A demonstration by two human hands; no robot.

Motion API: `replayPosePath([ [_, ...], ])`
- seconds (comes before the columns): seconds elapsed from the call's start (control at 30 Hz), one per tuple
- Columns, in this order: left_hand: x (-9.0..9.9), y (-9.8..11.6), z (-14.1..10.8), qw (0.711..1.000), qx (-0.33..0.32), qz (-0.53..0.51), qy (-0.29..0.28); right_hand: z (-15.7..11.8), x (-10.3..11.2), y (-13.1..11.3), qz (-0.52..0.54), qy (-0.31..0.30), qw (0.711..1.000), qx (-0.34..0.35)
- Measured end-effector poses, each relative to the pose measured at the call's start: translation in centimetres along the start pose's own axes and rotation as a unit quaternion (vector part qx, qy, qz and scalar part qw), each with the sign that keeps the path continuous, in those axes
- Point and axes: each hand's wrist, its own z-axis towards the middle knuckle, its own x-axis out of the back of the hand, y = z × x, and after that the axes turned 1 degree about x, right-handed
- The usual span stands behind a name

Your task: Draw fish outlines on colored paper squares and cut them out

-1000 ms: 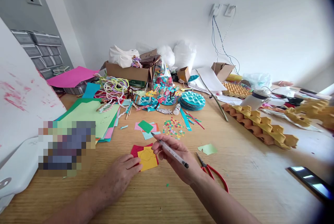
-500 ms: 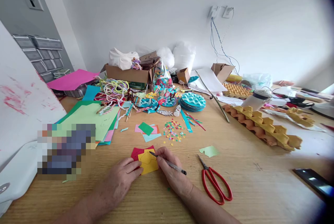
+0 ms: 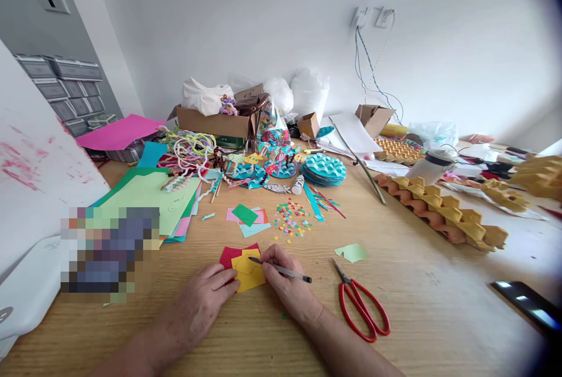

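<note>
My right hand (image 3: 285,280) grips a pen (image 3: 287,271) with a clear barrel and dark ends. Its tip rests on a small yellow paper (image 3: 250,280) that bears a drawn outline. Under the yellow piece, a red paper (image 3: 226,255) sticks out at the upper left. The fingers of my left hand (image 3: 208,295) lie flat on the left edge of these papers. Right of my right hand are red-handled scissors (image 3: 362,309), blades pointing away from me. A pale green paper scrap (image 3: 351,253) lies just beyond them.
Paper dots (image 3: 292,217) and small coloured papers (image 3: 244,215) lie ahead. Farther back are a stack of blue wavy discs (image 3: 324,170) and yarn (image 3: 191,148). Coloured sheets (image 3: 144,195) sit left. An egg carton (image 3: 443,213) and a phone (image 3: 527,304) are right.
The pen tip has shifted slightly left and down on the yellow paper, and the pen lies flatter. A yellow egg-carton piece has come into view at the right edge. My left hand stays put.
</note>
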Motion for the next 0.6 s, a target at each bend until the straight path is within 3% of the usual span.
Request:
replayPosePath([
  [0.6, 0.0, 0.1, 0.0, 0.999, -0.024, 0.036, 0.009, -0.5, -0.9, -0.2, -0.113, -0.008, 0.986, 0.126],
])
